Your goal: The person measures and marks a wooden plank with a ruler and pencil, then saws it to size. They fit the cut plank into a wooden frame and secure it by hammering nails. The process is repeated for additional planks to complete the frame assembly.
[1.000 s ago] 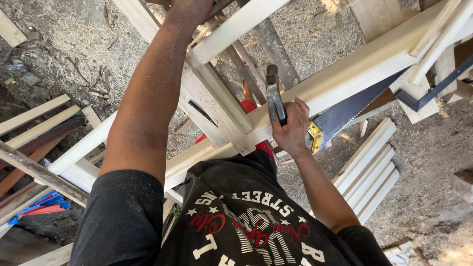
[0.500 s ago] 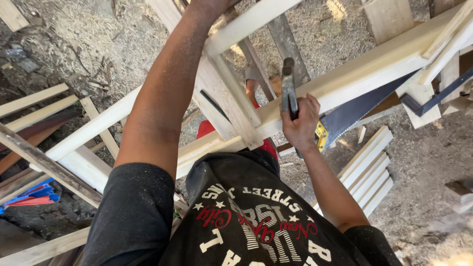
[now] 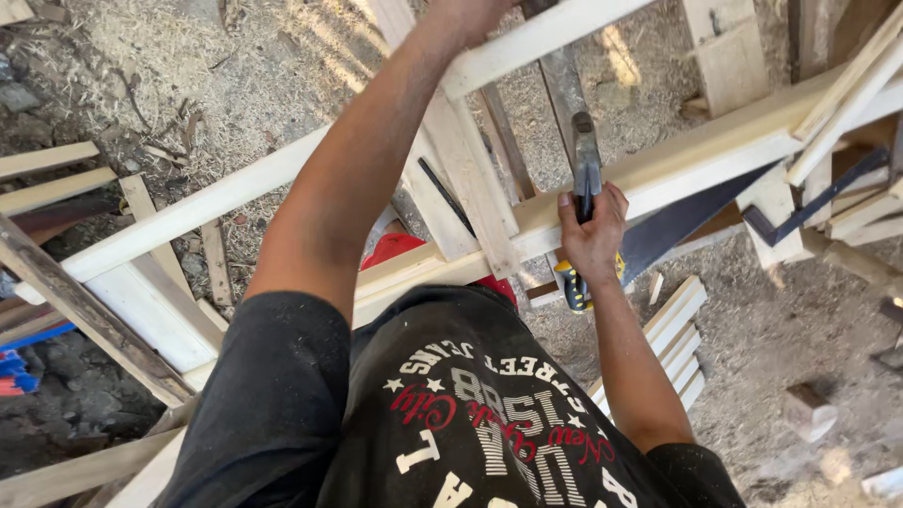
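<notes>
My left hand (image 3: 467, 11) is cut off by the top edge, so I cannot tell its grip; it sits at the pale rough-sawn slat (image 3: 546, 36). My right hand (image 3: 591, 230) is closed round the hammer (image 3: 585, 202), its dark steel head up against the long pale timber rail (image 3: 677, 169). The handle's yellow-and-black end pokes out below my fist.

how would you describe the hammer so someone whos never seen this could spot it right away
Start at the long pale timber rail running across the wooden frame. Where the person's right hand rests against it, the hammer stands upright in that grip. It is the only dark metal tool with a yellow-and-black handle end among pale planks.
</notes>
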